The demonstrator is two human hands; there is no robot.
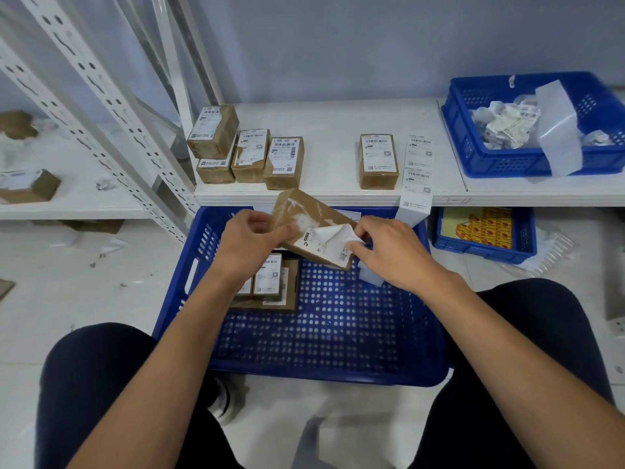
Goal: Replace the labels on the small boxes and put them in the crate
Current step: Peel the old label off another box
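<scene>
A small box [313,225] is gripped by the left hand [250,240] above the crate's [338,350] far edge; its half-peeled label [333,240] is pinched by the right hand [389,252].

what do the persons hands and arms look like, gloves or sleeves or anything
Left hand and right hand are bare: no gloves, rings or watch visible. Both forearms are uncovered, with no sleeve in view. Dark trousers cover the knees.

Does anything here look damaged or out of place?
Yes. The label on the held box is half peeled and curled, pinched by the right hand. On the shelf, another box has a torn label.
</scene>
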